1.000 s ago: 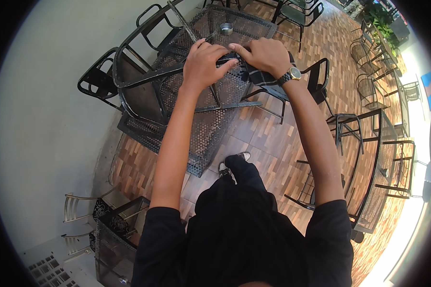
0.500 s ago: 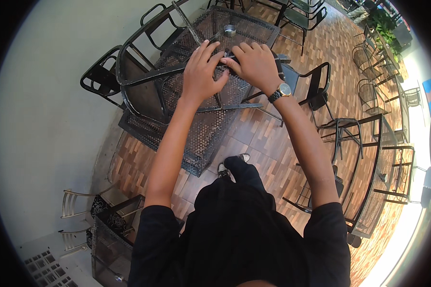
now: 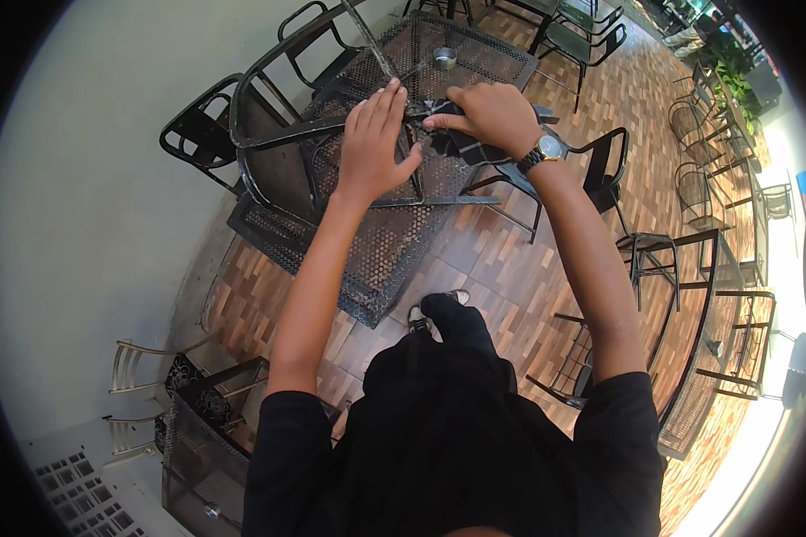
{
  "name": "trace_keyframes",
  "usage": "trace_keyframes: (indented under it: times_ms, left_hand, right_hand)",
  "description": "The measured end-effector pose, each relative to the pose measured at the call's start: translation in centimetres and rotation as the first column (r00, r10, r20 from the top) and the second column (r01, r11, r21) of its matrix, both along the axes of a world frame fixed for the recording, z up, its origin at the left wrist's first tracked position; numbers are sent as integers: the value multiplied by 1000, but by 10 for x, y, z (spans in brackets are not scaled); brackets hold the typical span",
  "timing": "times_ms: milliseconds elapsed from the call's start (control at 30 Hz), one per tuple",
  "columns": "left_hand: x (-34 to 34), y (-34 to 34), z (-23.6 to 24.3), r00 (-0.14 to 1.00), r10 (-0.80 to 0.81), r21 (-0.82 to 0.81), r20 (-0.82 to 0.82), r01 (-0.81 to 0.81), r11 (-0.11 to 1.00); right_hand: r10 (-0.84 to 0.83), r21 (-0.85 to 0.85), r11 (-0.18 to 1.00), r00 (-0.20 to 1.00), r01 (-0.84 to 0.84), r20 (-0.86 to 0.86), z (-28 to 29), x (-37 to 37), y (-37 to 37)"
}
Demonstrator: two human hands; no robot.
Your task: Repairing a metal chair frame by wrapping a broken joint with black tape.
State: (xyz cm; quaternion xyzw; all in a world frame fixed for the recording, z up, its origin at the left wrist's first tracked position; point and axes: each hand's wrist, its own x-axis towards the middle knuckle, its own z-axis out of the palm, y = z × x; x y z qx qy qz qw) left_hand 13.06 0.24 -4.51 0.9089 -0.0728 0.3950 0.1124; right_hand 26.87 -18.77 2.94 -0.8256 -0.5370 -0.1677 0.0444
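A black metal chair [image 3: 282,140] with worn, scraped paint lies tipped over on a perforated metal table [image 3: 367,259], its legs jutting out. My left hand [image 3: 376,148] rests over the frame where several bars meet, fingers stretched and thumb apart. Just right of it, my right hand [image 3: 497,116] curls its fingers over some dark ragged material [image 3: 461,148] at the joint, thumb pointing left. What this material is cannot be made out, and the hand hides part of it. A wristwatch [image 3: 548,148] is on my right wrist.
A small metal ashtray [image 3: 444,58] stands toward the table's far end. Dark chairs [image 3: 208,125] surround the table, with a wall [image 3: 90,197] on the left. Another table [image 3: 184,447] stands at the lower left. More tables and chairs [image 3: 654,259] line the right over the wood-patterned floor [image 3: 501,255].
My right hand has shifted slightly right, away from the left, and its fingers have curled in. Dark ragged material now shows beneath it. The left hand stays on the frame.
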Motion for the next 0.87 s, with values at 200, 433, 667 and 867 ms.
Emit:
trace_keyframes:
  times_ms: [200,433,667,867]
  left_hand:
    - [2,-16,-10,995,98,-80,10,-96,992]
    - [3,-24,-9,992,120,-104,23,-117,988]
    - [3,-16,-13,990,138,-63,5,-137,989]
    - [0,-14,-12,993,113,-78,-36,-115,990]
  right_hand:
    - [-164,-73,985,983,157,-87,1,4,13]
    - [105,116,986,986,-120,128,-20,-6,13]
    - [142,191,969,985,-159,101,-23,-9,18]
    - [-78,-244,969,972,21,-224,18,-21,20]
